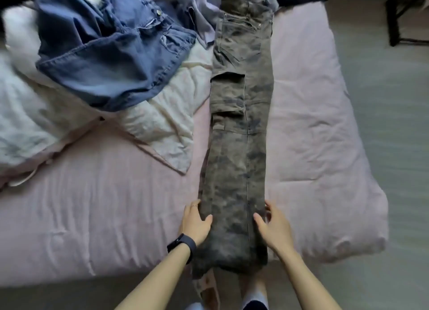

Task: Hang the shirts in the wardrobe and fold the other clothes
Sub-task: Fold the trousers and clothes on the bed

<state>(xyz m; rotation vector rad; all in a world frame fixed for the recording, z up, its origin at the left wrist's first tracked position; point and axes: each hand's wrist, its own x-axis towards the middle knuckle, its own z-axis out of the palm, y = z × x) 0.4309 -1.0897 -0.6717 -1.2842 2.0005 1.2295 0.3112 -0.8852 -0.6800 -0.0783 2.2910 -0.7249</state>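
Grey-brown cargo trousers (241, 128) lie lengthwise on the pink bed (92, 217), folded leg over leg, waistband at the far end and hems hanging over the near edge. My left hand (196, 221) rests against the trousers' left edge near the hem, thumb on the cloth, fingers relaxed. My right hand (274, 226) lies on the right edge, thumb on top, fingers spread and loose. A black band is on my left wrist. Crumpled blue jeans (111, 54) lie at the far left.
A lavender garment (199, 10) is bunched behind the jeans. A white quilted cover (160, 121) lies rumpled on the bed's left half. Grey floor (394, 147) runs along the right side. A dark furniture leg (394, 19) stands at the far right.
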